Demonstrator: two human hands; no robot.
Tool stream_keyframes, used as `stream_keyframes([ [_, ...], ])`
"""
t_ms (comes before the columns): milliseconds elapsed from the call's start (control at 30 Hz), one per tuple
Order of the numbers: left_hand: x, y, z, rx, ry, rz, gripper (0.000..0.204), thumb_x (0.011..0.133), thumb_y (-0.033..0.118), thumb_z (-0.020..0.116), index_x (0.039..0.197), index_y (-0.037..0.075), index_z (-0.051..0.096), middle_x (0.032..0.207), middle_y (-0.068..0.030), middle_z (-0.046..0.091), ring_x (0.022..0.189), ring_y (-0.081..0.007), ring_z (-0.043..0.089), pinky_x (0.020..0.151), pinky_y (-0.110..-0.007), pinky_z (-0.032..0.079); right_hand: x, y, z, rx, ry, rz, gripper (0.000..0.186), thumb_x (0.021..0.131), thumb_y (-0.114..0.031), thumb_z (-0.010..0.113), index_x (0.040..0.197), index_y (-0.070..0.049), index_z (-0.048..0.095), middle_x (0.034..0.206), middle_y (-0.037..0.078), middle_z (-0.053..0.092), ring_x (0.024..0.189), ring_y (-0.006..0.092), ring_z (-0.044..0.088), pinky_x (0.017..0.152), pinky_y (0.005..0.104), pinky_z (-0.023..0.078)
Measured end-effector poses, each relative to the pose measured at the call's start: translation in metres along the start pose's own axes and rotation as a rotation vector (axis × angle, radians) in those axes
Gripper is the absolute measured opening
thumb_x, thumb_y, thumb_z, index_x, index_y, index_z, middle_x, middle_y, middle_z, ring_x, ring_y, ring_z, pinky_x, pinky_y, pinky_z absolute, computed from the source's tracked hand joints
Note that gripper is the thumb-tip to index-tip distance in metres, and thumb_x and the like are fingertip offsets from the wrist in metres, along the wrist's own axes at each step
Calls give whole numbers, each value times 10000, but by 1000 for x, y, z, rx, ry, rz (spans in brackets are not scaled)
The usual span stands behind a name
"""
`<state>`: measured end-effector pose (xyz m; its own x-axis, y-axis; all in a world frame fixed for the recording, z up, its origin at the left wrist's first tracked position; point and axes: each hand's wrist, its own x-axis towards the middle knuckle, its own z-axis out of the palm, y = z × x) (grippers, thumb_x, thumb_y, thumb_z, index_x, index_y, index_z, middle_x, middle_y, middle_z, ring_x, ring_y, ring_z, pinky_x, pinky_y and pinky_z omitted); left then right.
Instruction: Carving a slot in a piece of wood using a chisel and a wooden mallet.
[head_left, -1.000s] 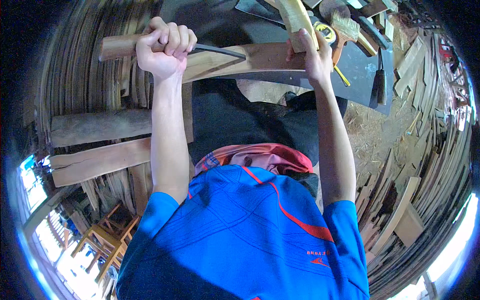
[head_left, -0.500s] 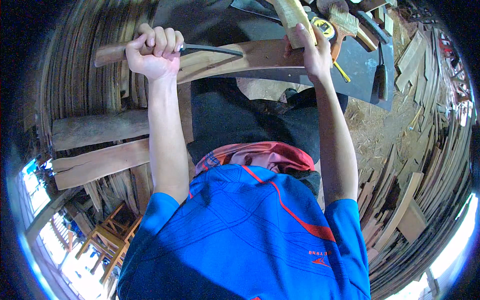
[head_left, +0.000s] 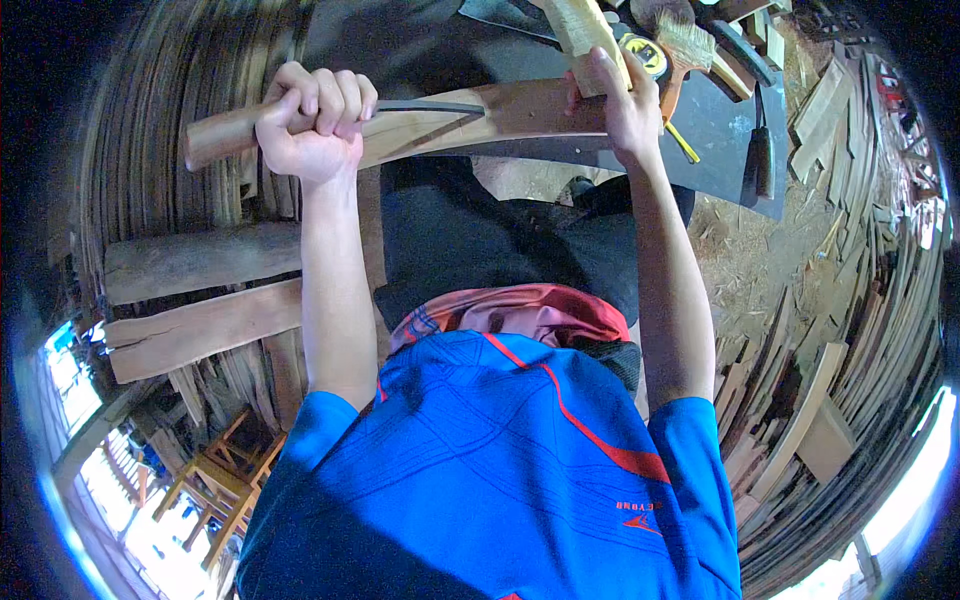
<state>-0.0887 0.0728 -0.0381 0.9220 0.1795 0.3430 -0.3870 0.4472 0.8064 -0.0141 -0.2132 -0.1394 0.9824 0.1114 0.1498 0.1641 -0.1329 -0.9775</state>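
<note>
My left hand (head_left: 315,122) is wrapped round the wooden handle of a chisel (head_left: 222,136). The chisel's dark blade slants away to the right, and its tip meets the upper face of a long, curved-looking wooden board (head_left: 545,108). My right hand (head_left: 630,112) grips the near end of a pale wooden piece (head_left: 583,38), just above the right part of that board. The far end of the pale piece runs out of the picture. Fingers on the far side of my right hand are partly hidden by it.
On the dark tabletop (head_left: 715,160) lie a yellow and black tape measure (head_left: 645,57), a brush (head_left: 686,48), a dark-bladed tool (head_left: 762,150) and a metal blade (head_left: 510,18). Stacked planks (head_left: 175,130) rise at left, more (head_left: 850,400) at right. A wooden chair (head_left: 225,470) stands lower left.
My left hand has tipped the chisel handle slightly toward me, while the blade's tip stays at about the same spot on the board. My right hand has hardly moved.
</note>
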Motion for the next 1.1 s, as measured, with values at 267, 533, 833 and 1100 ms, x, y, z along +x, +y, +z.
stream_keyframes([
  [267,-23,2,19,107,-310,95,223,881,262,443,728,116,371,501,6,332,463,-140,294,546,-350,338,-2,0,1,62,46,48,432,936,-373,613,1107,22,648,897,120,709,804,160,669,731,307,523],
  [533,12,4,7,22,-272,-89,249,791,307,478,662,145,340,485,39,257,468,-121,247,547,-327,312,-2,-2,1,152,12,113,431,928,-366,631,1105,26,646,877,109,708,802,156,676,719,303,527],
  [833,21,0,14,49,6,-141,225,804,267,434,646,151,324,477,36,232,465,-110,204,519,-304,290,-2,3,1,58,40,78,490,908,-414,635,1146,14,649,926,153,720,851,185,683,764,321,525],
  [1100,10,3,20,100,-50,-89,217,808,266,423,656,145,328,481,31,241,457,-111,221,509,-318,284,0,3,0,46,9,42,442,947,-359,595,1147,34,598,896,139,681,735,171,654,666,305,536],
])
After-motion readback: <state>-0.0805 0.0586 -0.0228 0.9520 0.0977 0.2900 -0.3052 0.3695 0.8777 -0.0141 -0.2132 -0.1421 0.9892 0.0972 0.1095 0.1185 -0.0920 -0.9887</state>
